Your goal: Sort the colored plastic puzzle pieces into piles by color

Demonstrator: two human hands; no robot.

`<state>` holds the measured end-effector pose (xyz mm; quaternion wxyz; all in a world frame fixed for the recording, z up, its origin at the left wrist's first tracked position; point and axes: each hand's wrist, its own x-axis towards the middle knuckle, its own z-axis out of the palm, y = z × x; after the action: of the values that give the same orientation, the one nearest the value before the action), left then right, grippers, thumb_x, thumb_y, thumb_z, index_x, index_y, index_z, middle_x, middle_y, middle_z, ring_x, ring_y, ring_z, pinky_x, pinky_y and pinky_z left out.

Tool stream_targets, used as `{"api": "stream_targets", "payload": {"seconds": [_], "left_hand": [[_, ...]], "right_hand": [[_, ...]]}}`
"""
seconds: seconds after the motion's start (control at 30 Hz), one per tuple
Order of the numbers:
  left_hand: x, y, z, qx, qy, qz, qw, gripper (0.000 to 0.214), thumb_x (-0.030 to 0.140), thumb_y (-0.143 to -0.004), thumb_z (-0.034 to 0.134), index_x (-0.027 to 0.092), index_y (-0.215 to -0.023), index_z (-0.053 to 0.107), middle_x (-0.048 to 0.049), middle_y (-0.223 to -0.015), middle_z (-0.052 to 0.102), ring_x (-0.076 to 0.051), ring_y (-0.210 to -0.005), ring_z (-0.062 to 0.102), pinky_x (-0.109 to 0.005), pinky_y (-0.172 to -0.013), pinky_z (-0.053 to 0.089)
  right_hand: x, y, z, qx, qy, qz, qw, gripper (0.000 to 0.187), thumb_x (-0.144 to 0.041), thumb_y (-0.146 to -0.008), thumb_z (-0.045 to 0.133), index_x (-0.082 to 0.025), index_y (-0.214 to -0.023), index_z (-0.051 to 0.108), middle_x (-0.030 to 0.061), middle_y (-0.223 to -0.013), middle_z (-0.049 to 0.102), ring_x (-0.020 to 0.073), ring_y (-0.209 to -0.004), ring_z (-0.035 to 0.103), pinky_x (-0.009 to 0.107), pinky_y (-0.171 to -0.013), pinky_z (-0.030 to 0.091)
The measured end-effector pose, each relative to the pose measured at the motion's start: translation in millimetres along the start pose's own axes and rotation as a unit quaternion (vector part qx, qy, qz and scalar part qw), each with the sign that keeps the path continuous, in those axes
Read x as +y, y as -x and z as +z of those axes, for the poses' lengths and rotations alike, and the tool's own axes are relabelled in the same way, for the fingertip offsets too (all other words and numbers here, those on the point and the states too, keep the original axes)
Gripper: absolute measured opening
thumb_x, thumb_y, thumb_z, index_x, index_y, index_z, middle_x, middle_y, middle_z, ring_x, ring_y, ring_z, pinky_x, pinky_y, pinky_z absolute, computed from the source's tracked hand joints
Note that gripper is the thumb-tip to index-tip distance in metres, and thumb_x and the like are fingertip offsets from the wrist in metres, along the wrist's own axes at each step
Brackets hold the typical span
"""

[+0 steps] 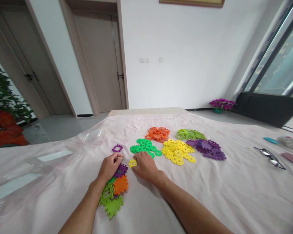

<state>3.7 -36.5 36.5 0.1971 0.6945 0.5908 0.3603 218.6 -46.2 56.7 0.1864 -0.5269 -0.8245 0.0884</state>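
My left hand point(110, 166) rests at the top of a mixed pile, its fingers curled and pressed together; anything in them is hidden. Under and beside it lie a purple square piece point(122, 169), an orange notched square point(121, 185) and light green notched squares point(114, 206). A purple open frame piece point(117, 148) lies just beyond these fingers. My right hand point(144, 165) is closed at the edge of a yellow notched disc point(132, 163), thumb and fingertips on it. Green notched discs point(142, 146) are heaped just past my right hand.
Yellow discs point(177, 151), orange pieces point(158, 134), lime green pieces point(190, 134) and purple squares point(208, 149) form separate heaps on the pale cloth point(234, 195). Eyeglasses point(271, 158) lie at the right. Clear plastic packaging point(31, 177) lies at the left.
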Motion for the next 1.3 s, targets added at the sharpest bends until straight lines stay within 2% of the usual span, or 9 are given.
{"api": "stream_targets", "payload": {"seconds": [0.1, 0.23, 0.3, 0.47, 0.73, 0.87, 0.97, 1.1, 1.3], "left_hand": [[-0.1, 0.0, 0.0, -0.002, 0.001, 0.000, 1.000, 0.029, 0.040, -0.089, 0.050, 0.021, -0.095, 0.071, -0.0011, -0.084, 0.074, -0.018, -0.079, 0.067, -0.027, -0.075, 0.046], [-0.6, -0.3, 0.6, -0.001, 0.002, 0.004, 1.000, 0.029, 0.041, -0.088, 0.050, 0.022, -0.094, 0.071, -0.0011, -0.085, 0.074, -0.019, -0.081, 0.067, -0.028, -0.078, 0.046], [-0.9, -0.4, 0.6, -0.003, 0.004, 0.003, 1.000, 0.030, 0.043, -0.088, 0.051, 0.022, -0.095, 0.071, -0.0009, -0.086, 0.074, -0.019, -0.080, 0.067, -0.028, -0.077, 0.046], [-0.3, -0.4, -0.5, -0.006, 0.005, -0.002, 1.000, 0.032, 0.044, -0.088, 0.051, 0.022, -0.097, 0.072, -0.0011, -0.087, 0.074, -0.019, -0.080, 0.066, -0.029, -0.076, 0.045], [2.0, -0.4, 0.1, -0.001, 0.003, -0.006, 1.000, 0.030, 0.041, -0.087, 0.051, 0.022, -0.093, 0.072, -0.0003, -0.083, 0.074, -0.018, -0.077, 0.066, -0.027, -0.074, 0.045], [2.5, -0.8, 0.4, 0.000, 0.004, -0.003, 1.000, 0.030, 0.042, -0.087, 0.052, 0.022, -0.093, 0.073, -0.0004, -0.086, 0.075, -0.018, -0.078, 0.066, -0.027, -0.074, 0.045], [3.0, -0.3, -0.6, -0.005, 0.009, -0.001, 1.000, 0.031, 0.044, -0.087, 0.052, 0.022, -0.094, 0.073, -0.0003, -0.088, 0.075, -0.018, -0.079, 0.066, -0.028, -0.075, 0.045], [3.9, 0.6, -2.2, -0.014, 0.013, -0.011, 1.000, 0.030, 0.044, -0.087, 0.051, 0.023, -0.094, 0.072, -0.0003, -0.087, 0.075, -0.019, -0.080, 0.067, -0.028, -0.075, 0.046], [5.1, 0.1, -3.4, -0.017, 0.012, -0.009, 1.000, 0.028, 0.040, -0.087, 0.050, 0.022, -0.095, 0.071, -0.0010, -0.092, 0.076, -0.019, -0.086, 0.068, -0.027, -0.079, 0.047]], "right_hand": [[-2.3, 0.3, 0.7, -0.005, -0.005, -0.004, 1.000, 0.030, -0.037, -0.080, 0.070, -0.021, -0.105, 0.067, 0.0074, -0.110, 0.065, 0.0242, -0.106, 0.054, 0.033, -0.089, 0.039], [-0.7, -3.2, -1.6, -0.010, -0.044, 0.006, 0.999, 0.012, -0.025, -0.087, 0.060, -0.021, -0.095, 0.068, 0.0044, -0.100, 0.068, 0.0198, -0.097, 0.058, 0.028, -0.081, 0.038], [6.2, -7.7, -7.5, -0.002, -0.076, 0.026, 0.997, 0.016, -0.025, -0.090, 0.055, -0.021, -0.097, 0.068, 0.0031, -0.097, 0.070, 0.0186, -0.092, 0.060, 0.027, -0.075, 0.038], [42.9, -21.1, -39.9, 0.065, -0.103, 0.127, 0.984, 0.038, -0.028, -0.093, 0.050, -0.022, -0.129, 0.061, 0.0053, -0.104, 0.072, 0.0196, -0.093, 0.064, 0.026, -0.075, 0.040], [99.1, -13.1, -94.0, 0.158, 0.047, 0.236, 0.958, 0.036, -0.025, -0.090, 0.050, -0.024, -0.119, 0.071, 0.0100, -0.112, 0.071, 0.0278, -0.106, 0.061, 0.035, -0.085, 0.044], [87.9, -15.1, -92.3, 0.185, 0.008, 0.152, 0.971, 0.032, -0.022, -0.088, 0.055, -0.022, -0.116, 0.072, 0.0081, -0.107, 0.071, 0.0236, -0.102, 0.062, 0.032, -0.087, 0.044], [58.7, -19.1, -74.8, 0.077, -0.130, 0.021, 0.988, 0.027, -0.022, -0.086, 0.062, -0.021, -0.111, 0.073, 0.0030, -0.093, 0.072, 0.0168, -0.084, 0.064, 0.026, -0.075, 0.045], [11.0, -11.8, -46.1, -0.093, -0.212, -0.101, 0.968, 0.032, -0.036, -0.076, 0.079, -0.023, -0.105, 0.075, 0.0005, -0.092, 0.071, 0.0141, -0.076, 0.063, 0.022, -0.066, 0.044], [-25.5, 6.9, -18.0, -0.119, -0.125, -0.167, 0.971, 0.057, -0.050, -0.069, 0.083, -0.025, -0.118, 0.069, 0.0045, -0.110, 0.065, 0.0184, -0.089, 0.060, 0.025, -0.070, 0.042]]}}
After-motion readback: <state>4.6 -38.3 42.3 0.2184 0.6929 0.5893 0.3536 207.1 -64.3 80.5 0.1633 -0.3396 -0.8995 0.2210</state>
